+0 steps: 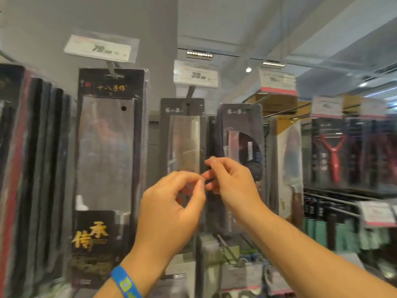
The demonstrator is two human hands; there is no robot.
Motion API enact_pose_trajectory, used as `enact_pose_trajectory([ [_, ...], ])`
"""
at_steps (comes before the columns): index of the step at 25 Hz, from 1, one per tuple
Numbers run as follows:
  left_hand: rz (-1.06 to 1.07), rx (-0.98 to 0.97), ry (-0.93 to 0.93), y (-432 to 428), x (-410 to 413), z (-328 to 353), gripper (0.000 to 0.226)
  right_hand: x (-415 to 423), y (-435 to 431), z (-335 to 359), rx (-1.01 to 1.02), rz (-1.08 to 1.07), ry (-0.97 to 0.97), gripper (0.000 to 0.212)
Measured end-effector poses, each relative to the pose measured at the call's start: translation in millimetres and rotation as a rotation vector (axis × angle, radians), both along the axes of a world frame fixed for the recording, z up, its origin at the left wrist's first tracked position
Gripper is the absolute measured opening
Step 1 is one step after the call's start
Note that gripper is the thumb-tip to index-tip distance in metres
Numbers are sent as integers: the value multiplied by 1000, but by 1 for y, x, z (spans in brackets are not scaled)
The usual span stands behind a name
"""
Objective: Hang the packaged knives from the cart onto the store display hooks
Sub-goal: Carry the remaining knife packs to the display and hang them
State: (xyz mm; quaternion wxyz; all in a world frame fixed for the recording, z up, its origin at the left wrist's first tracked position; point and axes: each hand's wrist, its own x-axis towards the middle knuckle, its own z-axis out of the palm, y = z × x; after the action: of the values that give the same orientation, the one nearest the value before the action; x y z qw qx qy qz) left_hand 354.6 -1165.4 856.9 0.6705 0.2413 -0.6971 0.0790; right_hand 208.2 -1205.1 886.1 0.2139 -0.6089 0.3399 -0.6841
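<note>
Both forearms rise from the bottom of the frame and meet near the centre. The left hand (171, 207), with a blue wristband (125, 282) at its wrist in the lower left, is turned with its back to the camera. Its thumb and forefinger curl into a ring whose tips meet. The right hand (232, 181) comes in from the lower right, fingers bent, their tips close to those of the left hand.

The fingertips of both hands gather at the right edge of a packaged knife (182, 143) hanging on a display hook (190, 94) in the middle of the frame, under a price tag reading 39 (195, 75). A dark sliver shows between the fingertips, but motion blur hides what it is, so I cannot tell whether either hand actually pinches the pack.

A larger packaged cleaver (107, 147) hangs at centre left, and a red peeler (333, 153) hangs at the right.
</note>
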Motion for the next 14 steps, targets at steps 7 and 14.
enact_pose_trajectory([
  [7, -500, 468, -41, -32, -93, -12, 11, -106, 34, -19, 50, -304, 115, 22],
  [14, -709, 705, -114, -51, -182, -15, 9, -191, 34, -45, 165, -391, 254, 24],
])
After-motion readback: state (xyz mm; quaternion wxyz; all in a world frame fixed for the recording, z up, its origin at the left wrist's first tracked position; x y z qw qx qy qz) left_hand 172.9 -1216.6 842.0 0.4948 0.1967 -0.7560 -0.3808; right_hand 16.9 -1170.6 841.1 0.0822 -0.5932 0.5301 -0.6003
